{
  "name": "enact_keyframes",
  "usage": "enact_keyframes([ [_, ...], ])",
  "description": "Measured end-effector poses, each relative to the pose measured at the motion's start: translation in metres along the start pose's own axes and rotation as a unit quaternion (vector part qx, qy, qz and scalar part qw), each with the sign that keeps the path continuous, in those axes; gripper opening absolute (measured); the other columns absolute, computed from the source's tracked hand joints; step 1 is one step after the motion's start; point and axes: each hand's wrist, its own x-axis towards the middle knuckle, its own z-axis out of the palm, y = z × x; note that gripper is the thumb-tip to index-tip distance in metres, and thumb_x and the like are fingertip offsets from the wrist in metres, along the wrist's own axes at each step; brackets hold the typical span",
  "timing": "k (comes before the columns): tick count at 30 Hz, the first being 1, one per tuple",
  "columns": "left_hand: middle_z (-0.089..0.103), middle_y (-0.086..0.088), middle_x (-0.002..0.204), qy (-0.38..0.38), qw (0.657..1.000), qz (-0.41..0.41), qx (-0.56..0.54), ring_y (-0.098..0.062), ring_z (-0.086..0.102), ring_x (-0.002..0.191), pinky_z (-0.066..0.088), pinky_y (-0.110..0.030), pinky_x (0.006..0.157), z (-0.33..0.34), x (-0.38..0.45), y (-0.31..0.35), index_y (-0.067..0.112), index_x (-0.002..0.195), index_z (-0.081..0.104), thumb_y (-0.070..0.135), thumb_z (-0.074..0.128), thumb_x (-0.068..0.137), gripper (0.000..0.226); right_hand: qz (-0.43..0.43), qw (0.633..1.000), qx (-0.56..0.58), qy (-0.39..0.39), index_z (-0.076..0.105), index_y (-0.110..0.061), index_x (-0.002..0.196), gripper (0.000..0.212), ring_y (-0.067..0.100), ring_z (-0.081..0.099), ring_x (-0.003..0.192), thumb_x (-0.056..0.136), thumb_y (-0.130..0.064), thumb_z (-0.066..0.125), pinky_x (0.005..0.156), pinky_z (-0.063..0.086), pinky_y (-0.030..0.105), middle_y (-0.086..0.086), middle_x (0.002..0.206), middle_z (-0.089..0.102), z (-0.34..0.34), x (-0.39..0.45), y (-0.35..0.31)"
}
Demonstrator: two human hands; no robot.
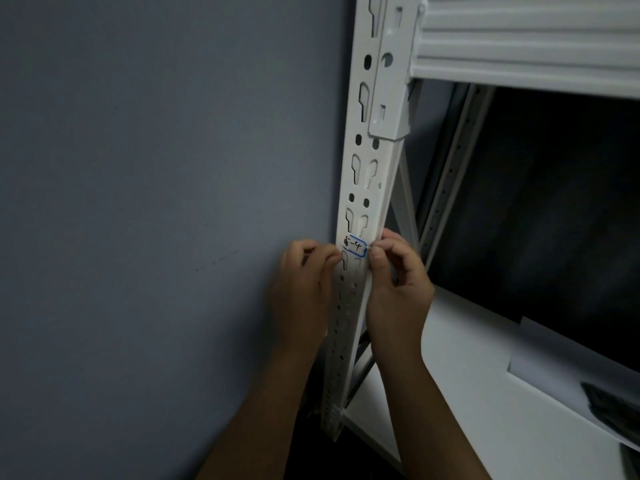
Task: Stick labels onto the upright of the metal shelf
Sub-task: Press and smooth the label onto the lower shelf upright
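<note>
Pressing against the white metal upright (363, 188) from both sides, the two hands meet at one label (356, 247). The label is a small white sticker with a blue rounded border and dark handwriting that includes a "4"; the rest of the writing is partly hidden. It lies across the front face of the upright, directly between the fingertips of the two hands, just below a pair of keyhole slots.

The left hand (303, 289) sits at the left edge of the upright. Its fingers (325, 256) are curled, with the tips bunched together and touching the left end of the label. Whether they pinch that end or only press it flat cannot be told.

The right hand (398, 289) sits at the right edge of the upright. Its fingers (379, 252) are curled, and the thumb and forefinger close on the right end of the label, where it reaches the corner of the upright. The remaining fingers fold loosely toward the palm.

Above the fingers, a horizontal shelf beam (519, 39) hooks into the upright through a bracket. Below and to the right of the right hand, a lower white shelf (467, 393) extends outward, and a sheet of white paper (561, 375) lies on it. To the left of the left hand stands a plain grey wall (156, 202).
</note>
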Motion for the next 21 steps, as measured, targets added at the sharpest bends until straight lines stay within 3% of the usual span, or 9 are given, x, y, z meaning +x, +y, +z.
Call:
enact_keyframes([
  [2, 0.057, -0.003, 0.093, -0.014, 1.000, 0.004, 0.003, -0.020, 0.056, 0.081, 0.048, -0.033, 0.062, -0.001, -0.004, -0.003, 0.028, 0.090, 0.057, 0.040, 0.043, 0.088, 0.019, 0.003, 1.000, 0.005, 0.000, 0.062, -0.014, 0.086, 0.013, 0.015, 0.057, 0.115, 0.091, -0.003, 0.059, 0.085, 0.054, 0.020, 0.004, 0.116, 0.061, 0.000, 0.000, -0.001],
  [5, 0.049, 0.008, 0.097, -0.010, 0.999, -0.029, -0.019, -0.015, 0.053, 0.085, 0.050, -0.036, 0.067, -0.002, -0.002, -0.002, 0.029, 0.085, 0.058, 0.036, 0.047, 0.089, 0.014, 0.014, 1.000, 0.010, -0.001, 0.062, -0.010, 0.088, 0.008, 0.013, 0.058, 0.113, 0.091, -0.003, 0.059, 0.084, 0.053, 0.018, 0.003, 0.116, 0.062, -0.001, 0.000, -0.001],
  [10, 0.044, 0.018, 0.096, 0.014, 0.997, -0.048, -0.063, -0.003, 0.052, 0.088, 0.046, -0.015, 0.074, -0.002, 0.006, 0.009, 0.025, 0.089, 0.061, 0.022, 0.055, 0.091, 0.007, 0.008, 1.000, 0.004, 0.002, 0.064, -0.003, 0.092, 0.005, 0.013, 0.060, 0.112, 0.090, -0.001, 0.059, 0.081, 0.052, 0.013, 0.006, 0.116, 0.063, -0.001, 0.000, -0.002],
  [15, 0.055, 0.003, 0.099, 0.001, 0.999, 0.011, -0.034, -0.018, 0.057, 0.089, 0.053, -0.037, 0.071, -0.004, 0.001, 0.007, 0.011, 0.097, 0.068, 0.027, 0.053, 0.091, 0.023, 0.006, 1.000, 0.001, 0.003, 0.064, -0.006, 0.087, 0.007, 0.014, 0.060, 0.112, 0.090, -0.001, 0.060, 0.086, 0.052, 0.017, 0.004, 0.114, 0.064, -0.001, 0.001, -0.002],
  [21, 0.056, -0.001, 0.096, 0.006, 0.999, 0.032, 0.014, -0.015, 0.054, 0.085, 0.053, -0.042, 0.063, -0.003, 0.003, 0.007, 0.012, 0.092, 0.067, 0.030, 0.051, 0.090, 0.024, 0.009, 1.000, 0.018, -0.004, 0.062, -0.010, 0.086, 0.011, 0.014, 0.058, 0.113, 0.090, -0.001, 0.058, 0.079, 0.051, 0.011, 0.005, 0.115, 0.063, -0.001, 0.000, -0.005],
])
